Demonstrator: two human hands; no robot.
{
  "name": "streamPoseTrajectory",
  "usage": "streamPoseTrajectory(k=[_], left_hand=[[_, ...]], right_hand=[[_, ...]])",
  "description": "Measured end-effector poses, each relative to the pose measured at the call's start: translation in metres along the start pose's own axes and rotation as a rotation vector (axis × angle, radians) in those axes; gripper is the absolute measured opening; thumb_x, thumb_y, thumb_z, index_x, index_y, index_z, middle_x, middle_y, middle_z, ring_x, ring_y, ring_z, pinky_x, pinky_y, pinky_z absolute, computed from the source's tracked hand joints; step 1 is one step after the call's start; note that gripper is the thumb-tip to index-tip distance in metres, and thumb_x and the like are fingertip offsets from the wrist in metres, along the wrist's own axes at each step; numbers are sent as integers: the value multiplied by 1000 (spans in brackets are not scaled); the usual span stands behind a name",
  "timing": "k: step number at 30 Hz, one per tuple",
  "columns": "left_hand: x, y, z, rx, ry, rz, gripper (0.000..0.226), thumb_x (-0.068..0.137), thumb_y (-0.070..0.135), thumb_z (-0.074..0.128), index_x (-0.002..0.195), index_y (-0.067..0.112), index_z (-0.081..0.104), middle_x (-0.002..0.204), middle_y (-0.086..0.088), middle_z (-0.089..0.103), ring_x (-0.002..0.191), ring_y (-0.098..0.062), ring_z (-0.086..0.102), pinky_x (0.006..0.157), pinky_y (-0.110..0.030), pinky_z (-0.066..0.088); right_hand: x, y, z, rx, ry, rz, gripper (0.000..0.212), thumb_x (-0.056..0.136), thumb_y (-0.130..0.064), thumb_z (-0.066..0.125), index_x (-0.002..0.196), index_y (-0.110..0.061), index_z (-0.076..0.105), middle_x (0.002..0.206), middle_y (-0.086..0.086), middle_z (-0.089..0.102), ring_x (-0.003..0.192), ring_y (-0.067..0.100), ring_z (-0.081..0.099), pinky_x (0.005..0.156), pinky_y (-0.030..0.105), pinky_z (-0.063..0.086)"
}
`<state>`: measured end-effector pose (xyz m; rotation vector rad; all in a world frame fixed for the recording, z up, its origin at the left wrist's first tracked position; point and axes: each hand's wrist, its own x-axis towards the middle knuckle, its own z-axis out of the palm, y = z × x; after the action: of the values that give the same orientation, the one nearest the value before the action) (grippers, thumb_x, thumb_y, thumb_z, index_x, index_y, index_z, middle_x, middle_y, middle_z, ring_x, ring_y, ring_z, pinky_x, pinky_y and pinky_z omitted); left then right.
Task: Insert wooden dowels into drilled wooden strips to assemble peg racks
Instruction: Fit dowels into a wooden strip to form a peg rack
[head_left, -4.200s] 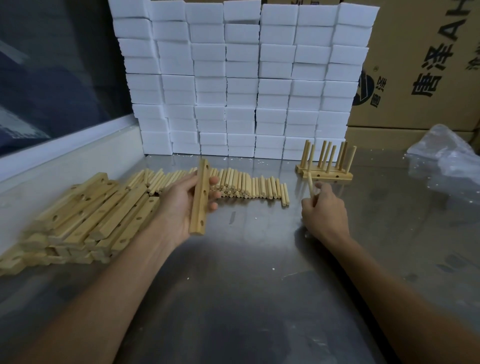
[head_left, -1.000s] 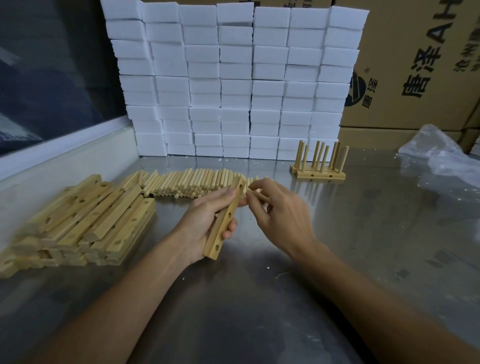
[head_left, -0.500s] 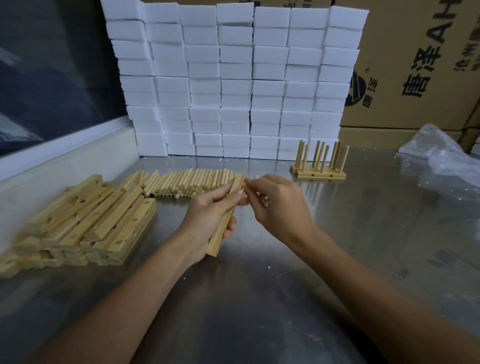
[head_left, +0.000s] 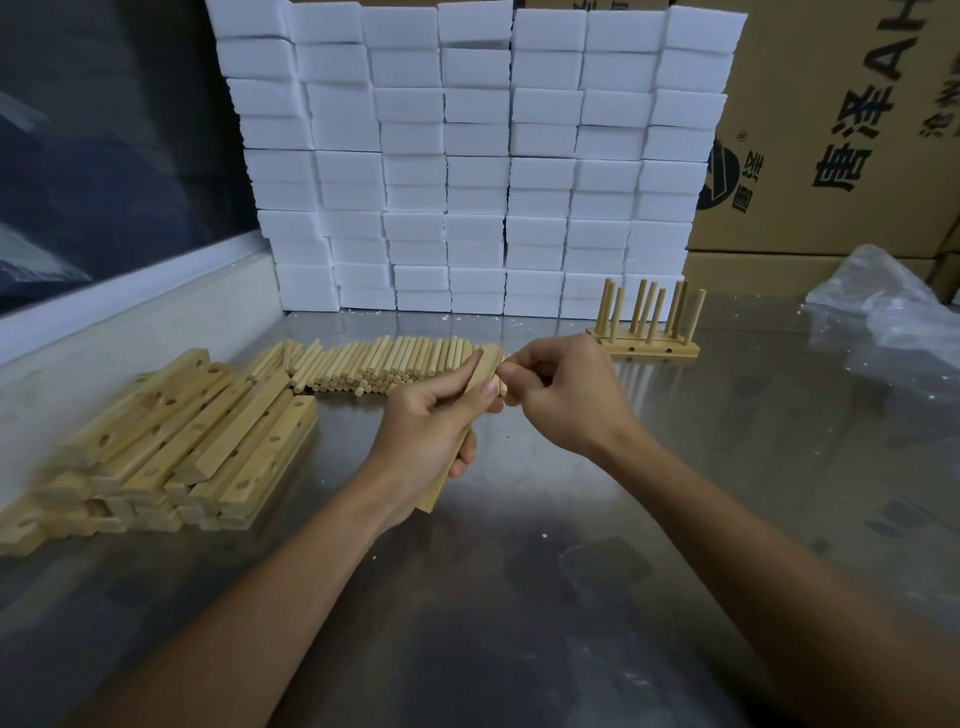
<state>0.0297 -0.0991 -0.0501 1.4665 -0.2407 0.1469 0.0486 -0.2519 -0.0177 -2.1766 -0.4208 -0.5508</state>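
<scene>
Left hand (head_left: 423, 426) grips strip (head_left: 480, 371) — right hand (head_left: 566, 395) pinches dowel (head_left: 502, 383).

Right hand (head_left: 566, 397) moved from frame right to centre, pinching a short pale wooden dowel (head_left: 502, 383) against the upper end of the drilled wooden strip (head_left: 480, 376); left hand (head_left: 428, 436) tilted that strip rightward.

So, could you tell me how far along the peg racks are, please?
Done: finished racks with upright pegs stand at the back. In hand: left hand grips a strip, right hand works at its top end. Left: the strip pile and loose dowels.
</scene>
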Motion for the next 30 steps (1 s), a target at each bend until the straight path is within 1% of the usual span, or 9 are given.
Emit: streamPoseTrajectory(k=[3,5,7,12,14,20,23,26,30], left_hand=[[2,3,1,-100,-18,-66,20,96,19,63,102,33,76,79,-3,71,46,-17,48,37,-23,34],[2,2,1,-109,-27,-92,21,97,20,62,93,32,79,71,0,68,44,-17,47,35,-22,33],[1,1,2,-60,-32,-75,22,98,21,60,93,33,78,62,6,63,44,-17,47,35,-22,33],[1,-1,2,65,-18,57,27,97,21,60,118,37,68,72,5,65,45,-15,46,38,-24,33],[1,-1,2,85,-9,81,30,97,20,61,123,33,66,74,4,66,46,-15,46,40,-26,33],[2,0,5,9,-18,37,22,99,19,58,113,31,71,72,3,65,44,-16,45,37,-22,32],[0,0,4,65,-13,84,26,98,18,58,116,34,68,75,0,64,45,-16,45,38,-24,32],[-1,1,5,83,-15,96,27,98,18,59,118,33,68,79,-5,64,46,-17,45,39,-26,34],[0,1,9,-38,3,-32,24,100,19,56,120,18,70,77,-4,64,44,-16,46,35,-23,33]], right_hand=[[-4,-1,-2,-317,15,-313,20,95,-21,60,90,-6,73,75,5,70,66,25,63,64,44,52],[-6,-2,-2,-498,-27,-368,23,96,-26,55,92,-9,70,80,4,67,70,28,62,63,43,51],[-8,-4,1,-541,6,-338,23,94,-29,56,90,-10,69,79,5,68,70,30,63,62,40,51],[3,-9,-1,-122,37,56,25,90,-24,64,71,-9,72,62,13,67,51,20,55,53,33,47],[6,-10,-6,2,-3,165,30,92,-24,64,67,-8,72,66,16,69,56,31,58,54,40,51],[-4,-11,-6,-357,19,-226,25,93,-22,59,81,-5,71,64,7,66,57,26,59,60,40,50],[2,-11,-6,-263,2,-85,28,93,-22,61,73,-6,71,60,10,65,55,23,57,56,34,47],[7,-11,-11,-121,-37,78,28,92,-25,65,67,-13,72,62,11,68,54,21,59,58,37,53],[6,-14,-12,-135,60,13,12,86,-25,70,75,-19,72,64,-6,68,61,10,66,63,34,59]])
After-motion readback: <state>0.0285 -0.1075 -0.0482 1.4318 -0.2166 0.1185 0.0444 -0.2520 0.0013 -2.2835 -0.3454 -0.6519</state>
